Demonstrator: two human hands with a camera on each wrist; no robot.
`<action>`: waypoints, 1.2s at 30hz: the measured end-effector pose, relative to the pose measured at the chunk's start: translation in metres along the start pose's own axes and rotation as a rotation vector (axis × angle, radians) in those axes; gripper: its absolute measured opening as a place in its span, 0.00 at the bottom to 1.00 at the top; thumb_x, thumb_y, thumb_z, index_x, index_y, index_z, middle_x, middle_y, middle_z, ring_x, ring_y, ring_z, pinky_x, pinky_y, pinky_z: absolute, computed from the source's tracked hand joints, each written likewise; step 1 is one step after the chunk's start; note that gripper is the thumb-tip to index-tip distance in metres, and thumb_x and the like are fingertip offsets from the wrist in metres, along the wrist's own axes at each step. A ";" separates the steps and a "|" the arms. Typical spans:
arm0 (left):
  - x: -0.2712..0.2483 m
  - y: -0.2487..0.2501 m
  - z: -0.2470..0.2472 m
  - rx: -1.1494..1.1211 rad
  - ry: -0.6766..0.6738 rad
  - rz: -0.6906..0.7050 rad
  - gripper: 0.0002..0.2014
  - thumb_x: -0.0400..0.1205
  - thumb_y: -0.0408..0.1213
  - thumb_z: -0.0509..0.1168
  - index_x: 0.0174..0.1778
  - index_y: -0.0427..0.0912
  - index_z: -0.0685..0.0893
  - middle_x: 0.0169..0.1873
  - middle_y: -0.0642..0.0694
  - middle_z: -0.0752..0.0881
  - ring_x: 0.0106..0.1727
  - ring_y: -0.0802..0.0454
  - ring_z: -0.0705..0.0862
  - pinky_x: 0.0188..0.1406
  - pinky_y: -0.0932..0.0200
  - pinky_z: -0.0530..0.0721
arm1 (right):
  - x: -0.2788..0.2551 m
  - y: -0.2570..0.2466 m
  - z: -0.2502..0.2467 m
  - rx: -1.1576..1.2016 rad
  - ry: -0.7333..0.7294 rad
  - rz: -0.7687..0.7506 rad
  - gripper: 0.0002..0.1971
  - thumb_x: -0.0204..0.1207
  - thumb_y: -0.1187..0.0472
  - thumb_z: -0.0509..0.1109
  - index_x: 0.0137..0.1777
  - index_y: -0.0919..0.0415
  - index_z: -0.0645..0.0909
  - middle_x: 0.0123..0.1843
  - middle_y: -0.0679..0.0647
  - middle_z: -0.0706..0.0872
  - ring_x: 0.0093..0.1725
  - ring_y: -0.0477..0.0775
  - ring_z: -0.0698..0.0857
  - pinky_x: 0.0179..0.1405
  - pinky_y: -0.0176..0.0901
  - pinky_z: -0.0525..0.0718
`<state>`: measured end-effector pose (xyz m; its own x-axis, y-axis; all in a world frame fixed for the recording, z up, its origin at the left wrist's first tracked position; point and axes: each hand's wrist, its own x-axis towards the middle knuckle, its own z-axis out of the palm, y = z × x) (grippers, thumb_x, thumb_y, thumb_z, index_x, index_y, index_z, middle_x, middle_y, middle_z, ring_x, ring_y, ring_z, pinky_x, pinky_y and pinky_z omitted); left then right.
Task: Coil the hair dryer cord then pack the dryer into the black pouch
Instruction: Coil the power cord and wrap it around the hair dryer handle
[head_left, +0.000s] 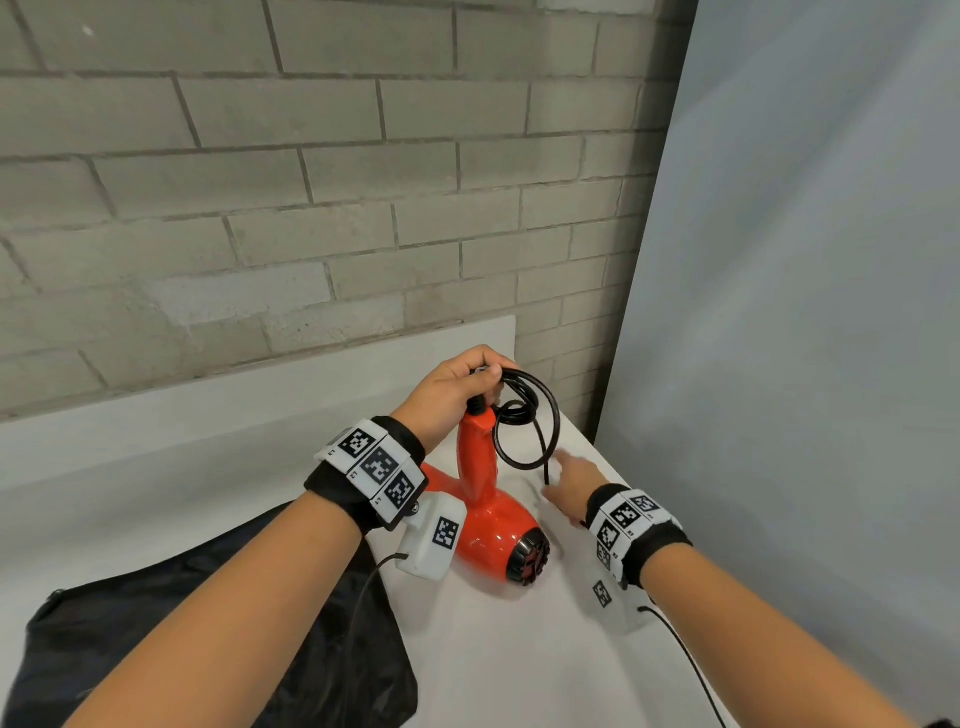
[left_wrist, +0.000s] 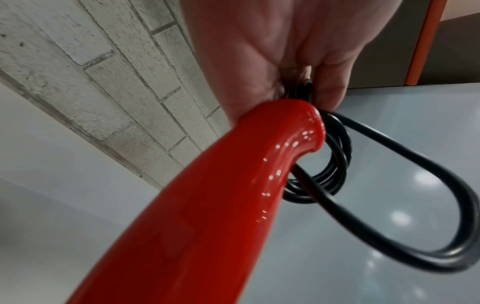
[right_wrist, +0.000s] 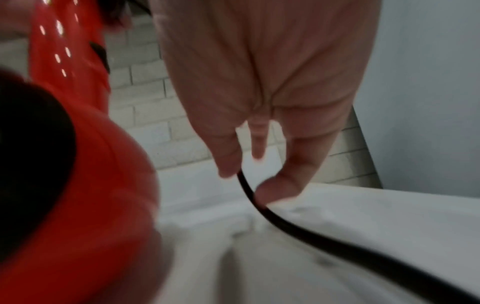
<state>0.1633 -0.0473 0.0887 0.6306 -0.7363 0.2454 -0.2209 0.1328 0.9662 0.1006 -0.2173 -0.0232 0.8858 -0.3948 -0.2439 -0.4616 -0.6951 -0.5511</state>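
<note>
While coiled, cord (head_left: 527, 415) under left fingers (head_left: 488, 364)

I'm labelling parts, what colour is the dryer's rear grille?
The grille is black with red showing behind it, on a red dryer; the head view shows it best.

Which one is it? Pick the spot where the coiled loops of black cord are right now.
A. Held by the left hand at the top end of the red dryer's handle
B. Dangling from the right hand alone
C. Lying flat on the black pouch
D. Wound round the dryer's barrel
A: the left hand grips the cord loops at the handle end of the hair dryer, which stands on the table.
</note>
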 end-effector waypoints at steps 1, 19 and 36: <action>0.000 0.000 0.000 0.006 0.005 0.000 0.11 0.82 0.30 0.55 0.42 0.45 0.81 0.20 0.58 0.74 0.28 0.61 0.72 0.43 0.60 0.72 | 0.004 -0.005 -0.001 0.080 0.070 -0.130 0.29 0.74 0.57 0.68 0.75 0.51 0.65 0.64 0.59 0.78 0.59 0.58 0.82 0.53 0.44 0.85; -0.002 0.002 0.000 0.036 -0.003 0.004 0.11 0.79 0.35 0.57 0.40 0.49 0.85 0.21 0.58 0.73 0.27 0.62 0.71 0.43 0.61 0.72 | 0.001 -0.021 -0.011 0.045 0.036 -0.069 0.18 0.81 0.65 0.59 0.70 0.64 0.73 0.70 0.63 0.77 0.61 0.57 0.78 0.61 0.39 0.72; -0.003 0.009 0.007 0.138 0.052 -0.011 0.08 0.80 0.33 0.61 0.35 0.47 0.78 0.30 0.60 0.84 0.32 0.67 0.79 0.39 0.70 0.79 | -0.015 -0.050 -0.062 0.103 0.191 -0.397 0.12 0.82 0.64 0.57 0.53 0.64 0.82 0.41 0.54 0.81 0.37 0.49 0.76 0.45 0.42 0.72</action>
<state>0.1543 -0.0485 0.0961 0.6705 -0.7012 0.2423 -0.3118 0.0300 0.9497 0.1071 -0.2137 0.0574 0.9641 -0.2200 0.1487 -0.0720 -0.7555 -0.6512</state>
